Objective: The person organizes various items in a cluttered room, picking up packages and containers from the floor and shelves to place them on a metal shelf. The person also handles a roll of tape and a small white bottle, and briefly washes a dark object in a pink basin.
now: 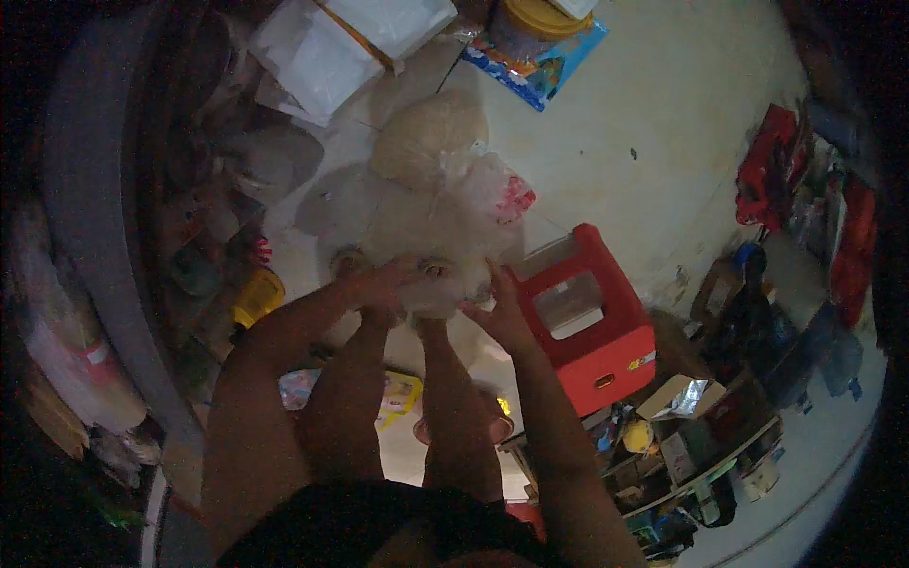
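My left hand (386,287) reaches in with its fingers stretched out toward the right, over a pale, cloudy bundle (437,295) that looks like a translucent plastic bag. My right hand (502,317) lies at the right side of that bundle, its thumb and forefinger spread apart. Dim light and blur hide what is inside and whether either hand grips it. Just beyond stands a full, beige bag (431,142). Beside it lies a clear plastic bag with red print (507,194).
A red plastic stool (606,331) lies close to my right hand. White boxes (331,57) and a yellow-lidded tub (547,21) on a colourful sheet (540,80) are farther off. A yellow container (258,295) is at left; a cluttered rack (696,464) is at lower right.
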`<state>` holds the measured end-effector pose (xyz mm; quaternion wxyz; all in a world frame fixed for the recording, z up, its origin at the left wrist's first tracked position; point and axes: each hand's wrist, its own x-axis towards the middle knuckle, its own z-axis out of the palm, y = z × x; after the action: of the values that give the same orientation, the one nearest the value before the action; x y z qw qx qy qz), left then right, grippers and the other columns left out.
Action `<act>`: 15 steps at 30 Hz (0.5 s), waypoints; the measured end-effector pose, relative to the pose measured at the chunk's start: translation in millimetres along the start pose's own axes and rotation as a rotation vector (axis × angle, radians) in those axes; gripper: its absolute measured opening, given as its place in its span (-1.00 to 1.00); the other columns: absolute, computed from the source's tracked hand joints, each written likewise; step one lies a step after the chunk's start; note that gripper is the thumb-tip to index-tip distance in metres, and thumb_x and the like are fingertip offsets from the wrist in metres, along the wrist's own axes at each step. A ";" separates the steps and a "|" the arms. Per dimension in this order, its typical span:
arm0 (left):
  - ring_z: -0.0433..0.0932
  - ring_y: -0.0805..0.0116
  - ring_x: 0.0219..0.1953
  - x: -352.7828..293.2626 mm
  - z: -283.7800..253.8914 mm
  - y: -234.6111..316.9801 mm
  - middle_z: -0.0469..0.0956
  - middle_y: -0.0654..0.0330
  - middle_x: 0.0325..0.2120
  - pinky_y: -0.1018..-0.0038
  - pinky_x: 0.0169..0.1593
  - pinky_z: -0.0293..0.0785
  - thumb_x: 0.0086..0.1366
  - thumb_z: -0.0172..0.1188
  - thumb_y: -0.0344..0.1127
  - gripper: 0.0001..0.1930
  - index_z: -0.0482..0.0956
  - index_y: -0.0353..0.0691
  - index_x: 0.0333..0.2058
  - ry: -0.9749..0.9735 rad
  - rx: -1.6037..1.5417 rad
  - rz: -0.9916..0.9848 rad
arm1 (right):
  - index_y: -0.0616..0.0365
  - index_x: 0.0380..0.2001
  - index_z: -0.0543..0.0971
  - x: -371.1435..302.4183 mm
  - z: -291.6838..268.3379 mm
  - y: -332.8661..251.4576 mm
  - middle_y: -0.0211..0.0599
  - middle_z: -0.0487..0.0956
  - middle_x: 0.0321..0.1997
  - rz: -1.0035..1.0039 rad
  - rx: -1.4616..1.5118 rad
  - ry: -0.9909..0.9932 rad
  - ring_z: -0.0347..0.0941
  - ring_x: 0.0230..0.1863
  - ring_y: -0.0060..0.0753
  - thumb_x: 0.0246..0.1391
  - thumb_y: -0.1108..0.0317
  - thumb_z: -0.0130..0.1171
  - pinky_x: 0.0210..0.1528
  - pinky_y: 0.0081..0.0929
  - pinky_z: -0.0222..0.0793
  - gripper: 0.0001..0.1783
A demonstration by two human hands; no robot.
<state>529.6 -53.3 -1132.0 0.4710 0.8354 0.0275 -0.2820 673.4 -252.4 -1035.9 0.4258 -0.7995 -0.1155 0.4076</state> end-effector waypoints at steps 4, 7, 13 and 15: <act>0.29 0.03 0.03 -19.1 -4.6 37.4 0.22 0.12 0.07 0.18 0.00 0.29 -0.05 0.19 -0.27 -0.49 0.40 -0.04 -0.03 -0.110 -0.291 0.077 | 0.25 -0.11 0.41 -10.0 -14.2 29.7 -0.27 0.51 -0.35 0.259 0.050 -0.294 0.47 -0.32 -0.44 -0.09 0.36 0.24 -0.27 -0.42 0.45 -0.56; 0.28 0.01 0.04 22.0 -33.1 44.9 0.22 0.10 0.08 0.21 0.02 0.28 -0.05 0.20 -0.25 -0.45 0.37 -0.03 0.01 -0.083 -0.286 0.088 | 0.21 -0.16 0.45 -20.4 -32.1 5.5 -0.22 0.54 -0.36 -0.013 -0.275 -0.186 0.50 -0.38 -0.40 -0.09 0.39 0.23 -0.35 -0.46 0.46 -0.63; 0.47 0.12 -0.16 138.0 -38.8 -42.3 0.46 0.09 -0.17 0.21 -0.20 0.41 0.00 0.12 -0.28 -0.71 0.52 -0.09 -0.22 0.719 0.755 -0.028 | 0.14 -0.26 0.51 -21.3 -43.5 -7.8 -0.14 0.54 -0.29 -0.111 -0.582 0.132 0.51 -0.31 -0.18 -0.12 0.39 0.23 -0.32 -0.36 0.43 -0.72; 0.51 0.15 -0.25 160.1 -53.5 -39.8 0.51 0.14 -0.31 0.21 -0.26 0.42 -0.01 0.11 -0.30 -0.82 0.55 -0.08 -0.36 0.380 0.728 -0.190 | 0.12 -0.27 0.51 -23.6 -60.3 -7.3 -0.14 0.52 -0.28 -0.109 -0.587 0.201 0.47 -0.27 -0.10 -0.11 0.29 0.21 -0.26 -0.28 0.41 -0.72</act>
<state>675.5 -23.5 -1221.0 0.1033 0.9782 0.0893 -0.1566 704.7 -295.9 -998.8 0.2073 -0.9171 -0.2285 0.2523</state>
